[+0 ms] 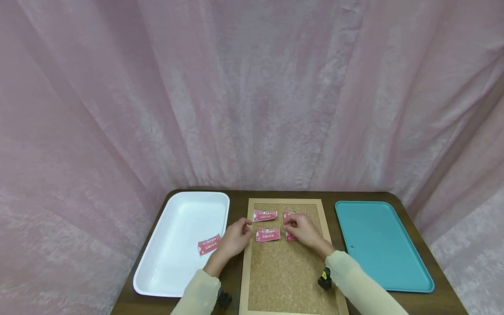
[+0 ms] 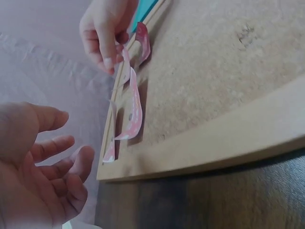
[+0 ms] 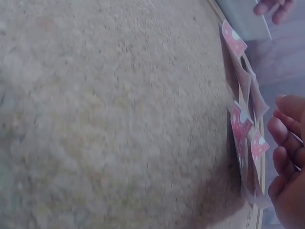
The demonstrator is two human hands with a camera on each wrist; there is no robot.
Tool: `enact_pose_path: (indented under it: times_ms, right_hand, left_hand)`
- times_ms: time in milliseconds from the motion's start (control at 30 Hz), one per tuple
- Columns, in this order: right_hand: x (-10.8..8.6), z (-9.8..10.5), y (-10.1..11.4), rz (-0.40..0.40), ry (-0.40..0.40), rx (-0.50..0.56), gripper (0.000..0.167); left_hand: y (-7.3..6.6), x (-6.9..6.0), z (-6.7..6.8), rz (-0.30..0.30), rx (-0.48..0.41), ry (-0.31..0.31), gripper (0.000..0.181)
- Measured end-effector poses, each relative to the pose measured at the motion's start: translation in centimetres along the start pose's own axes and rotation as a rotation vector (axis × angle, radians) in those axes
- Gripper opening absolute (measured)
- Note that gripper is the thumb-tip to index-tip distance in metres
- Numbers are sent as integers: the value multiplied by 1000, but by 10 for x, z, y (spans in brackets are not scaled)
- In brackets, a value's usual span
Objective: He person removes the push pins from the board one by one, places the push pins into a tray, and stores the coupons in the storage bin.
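Several pink paper coupons are fixed in two rows near the far end of a framed cork board (image 1: pixel 291 280). On the left are an upper coupon (image 1: pixel 260 216) and a lower coupon (image 1: pixel 268 236). My right hand (image 1: pixel 301 228) partly covers the upper right coupon (image 1: pixel 289 215) and the lower right coupon (image 1: pixel 290 237). Its loosely bent fingers are close to them, with nothing visible between. My left hand (image 1: pixel 237 237) hovers at the board's left edge, fingers relaxed and holding nothing. In the left wrist view, the coupons (image 2: pixel 135 112) curl away from the cork.
A white tray (image 1: pixel 165 258) stands at the left with one pink coupon (image 1: pixel 209 245) in it. On the right lies a teal tray (image 1: pixel 387 245). All rest on a dark wooden table (image 1: pixel 437 302), with a pink curtain (image 1: pixel 252 109) behind.
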State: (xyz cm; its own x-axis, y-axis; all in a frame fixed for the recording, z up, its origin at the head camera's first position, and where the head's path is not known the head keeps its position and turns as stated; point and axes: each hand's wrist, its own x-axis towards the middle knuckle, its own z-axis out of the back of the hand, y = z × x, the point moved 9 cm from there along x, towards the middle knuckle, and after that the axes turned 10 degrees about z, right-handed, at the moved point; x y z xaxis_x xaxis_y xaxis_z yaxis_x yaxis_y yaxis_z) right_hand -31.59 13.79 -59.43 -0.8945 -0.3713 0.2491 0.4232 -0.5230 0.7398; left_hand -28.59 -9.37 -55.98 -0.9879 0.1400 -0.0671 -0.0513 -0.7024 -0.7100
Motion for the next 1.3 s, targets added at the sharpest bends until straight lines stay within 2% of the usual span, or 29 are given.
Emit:
enact_pose_path:
  times_ms: [200,400,567,733,967,1200,1300]
  right_hand:
    - [6,-11,7,24,-1,10,5]
    - [9,-17,10,22,-29,45,5]
    - [12,-24,9,18,-15,62,7]
    - [15,-29,11,28,-3,49,6]
    - [20,-33,18,52,15,11,6]
    - [24,-45,23,71,37,-9,5]
    - [22,-55,24,80,49,-56,5]
  left_hand:
    - [-3,5,-6,26,-20,57,35]
    - [1,10,-12,61,-3,63,33]
    - [2,13,-15,80,-4,74,34]
    - [3,15,-18,112,-1,96,39]
    - [5,16,-22,116,0,107,44]
    - [8,20,-33,64,162,85,48]
    - [4,17,-34,73,207,82,47]
